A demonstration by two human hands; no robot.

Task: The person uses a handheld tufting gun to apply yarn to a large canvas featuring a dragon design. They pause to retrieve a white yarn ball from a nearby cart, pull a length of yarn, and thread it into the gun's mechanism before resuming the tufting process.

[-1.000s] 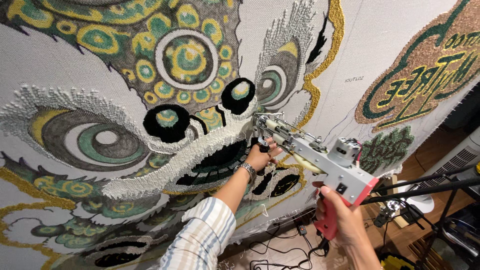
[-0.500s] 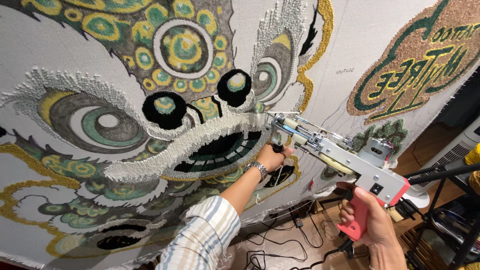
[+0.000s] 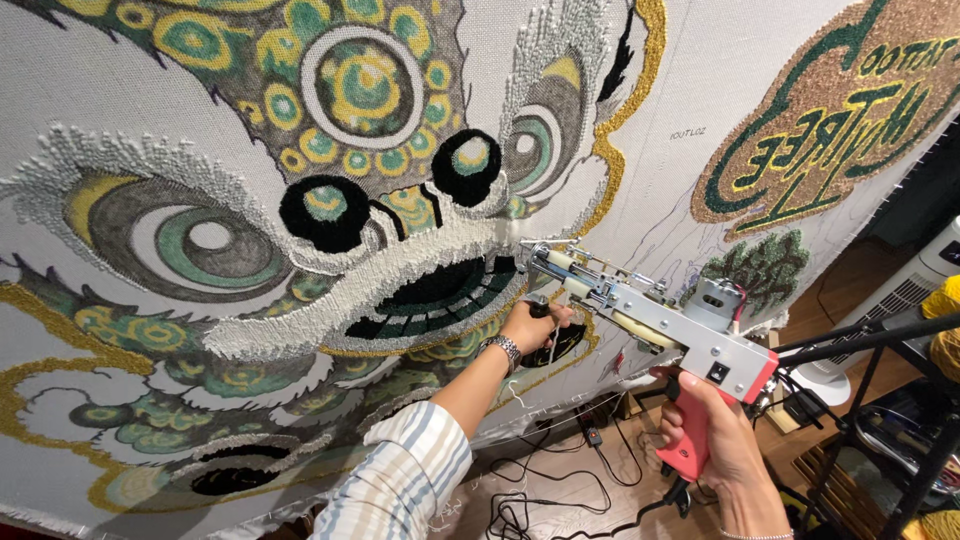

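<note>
A large tufting cloth [image 3: 90, 90] carries a tufted creature face with green and yellow eyes, black pompom nostrils [image 3: 466, 166] and a white moustache band [image 3: 380, 290]. A silver tufting gun [image 3: 650, 320] with a red grip points its needle at the cloth beside the dark mouth [image 3: 440, 290]. My right hand [image 3: 715, 440] is closed around the red grip. My left hand [image 3: 535, 325], in a striped sleeve with a wrist bracelet, grips the dark front handle under the gun's nose, close to the cloth.
A second tufted patch with green and yellow lettering [image 3: 820, 130] and a small green tree patch [image 3: 765, 265] sit to the right. A white tower fan [image 3: 905, 290], a black metal stand [image 3: 870, 340], yellow yarn [image 3: 945, 330] and floor cables [image 3: 560, 490] crowd the lower right.
The gun's needle has shifted slightly lower along the mouth area, with both hands still on it. My view has tilted, so the cloth pattern sits higher in the frame.
</note>
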